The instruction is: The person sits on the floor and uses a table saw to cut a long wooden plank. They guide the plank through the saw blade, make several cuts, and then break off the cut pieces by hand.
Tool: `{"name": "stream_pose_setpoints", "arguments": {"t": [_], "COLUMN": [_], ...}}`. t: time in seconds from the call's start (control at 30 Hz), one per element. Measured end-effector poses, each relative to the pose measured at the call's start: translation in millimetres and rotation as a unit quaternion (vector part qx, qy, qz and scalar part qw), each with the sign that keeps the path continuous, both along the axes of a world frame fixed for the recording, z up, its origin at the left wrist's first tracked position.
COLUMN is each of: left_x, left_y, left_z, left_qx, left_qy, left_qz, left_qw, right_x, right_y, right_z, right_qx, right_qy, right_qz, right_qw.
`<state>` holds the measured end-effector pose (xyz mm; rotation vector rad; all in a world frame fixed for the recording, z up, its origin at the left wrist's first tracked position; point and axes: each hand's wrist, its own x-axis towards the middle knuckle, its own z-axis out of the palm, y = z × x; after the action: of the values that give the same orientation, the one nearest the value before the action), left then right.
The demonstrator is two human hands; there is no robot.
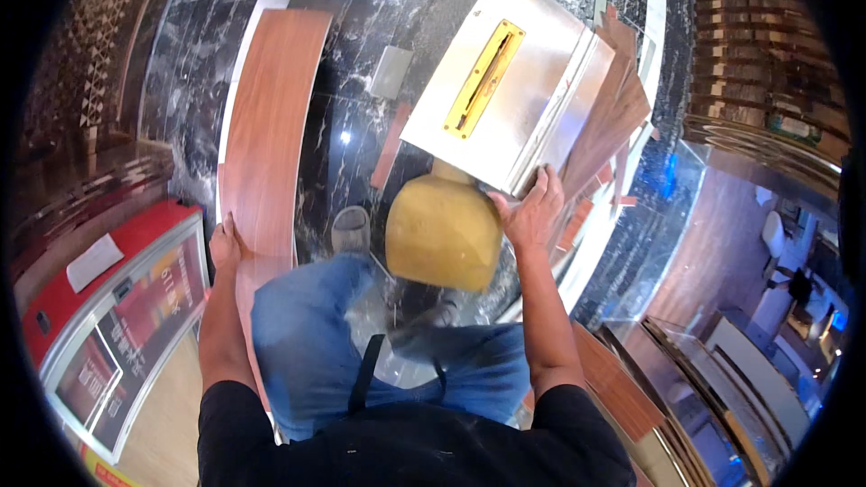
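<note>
My left hand (225, 239) grips the left edge of a long reddish wood-look plank (269, 104) that runs up the left of the view alongside my leg. My right hand (534, 207) rests at the near corner of a silver metal saw table (469, 81), fingers curled over its rail. Set in the tabletop is a yellow slotted insert (471, 104); whether a blade is in it I cannot make out. A mustard-yellow body or block (442, 230) sits under the table's near edge, between my hands.
A sandal (350, 230) on my foot is on the dark marble floor. Offcuts (390, 72) lie around the saw. A red-topped display case (59, 307) stands at lower left; stacked boards (622, 379) are at lower right. Patterned panels line both sides, with a distant room at right.
</note>
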<state>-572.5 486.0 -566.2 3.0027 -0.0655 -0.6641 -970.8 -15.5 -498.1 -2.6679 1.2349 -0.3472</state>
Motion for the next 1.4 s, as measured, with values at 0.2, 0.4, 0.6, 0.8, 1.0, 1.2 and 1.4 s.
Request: {"name": "stream_pose_setpoints", "arguments": {"t": [0.2,0.4,0.6,0.8,1.0,1.2,1.4], "left_x": [-12,-43,-41,-60,-97,-117,-129], "left_y": [-9,3,5,38,37,21,35], "left_z": [-89,-81,-84,-93,-100,-81,-33], "left_qx": [-0.070,-0.021,-0.006,-0.008,-0.010,-0.018,-0.007], "left_qy": [-0.032,-0.085,-0.089,-0.095,-0.095,-0.116,-0.181], "left_qz": [-0.010,0.025,-0.028,-0.003,0.025,-0.004,0.005], "left_qw": [0.997,0.996,0.996,0.995,0.995,0.993,0.983], "right_x": [-8,8,67,-24,-29,-117,-170], "right_y": [-17,-120,-239,-127,3,-3,-3], "right_z": [-62,-42,-55,-165,-201,-237,-228], "right_qx": [-0.122,-0.100,-0.131,-0.078,0.082,-0.030,-0.108], "right_qy": [-0.074,0.041,0.071,0.079,0.313,0.325,0.375], "right_qz": [0.038,0.012,-0.029,0.060,0.375,0.400,0.421], "right_qw": [0.989,0.994,0.988,0.992,0.869,0.856,0.819]}}
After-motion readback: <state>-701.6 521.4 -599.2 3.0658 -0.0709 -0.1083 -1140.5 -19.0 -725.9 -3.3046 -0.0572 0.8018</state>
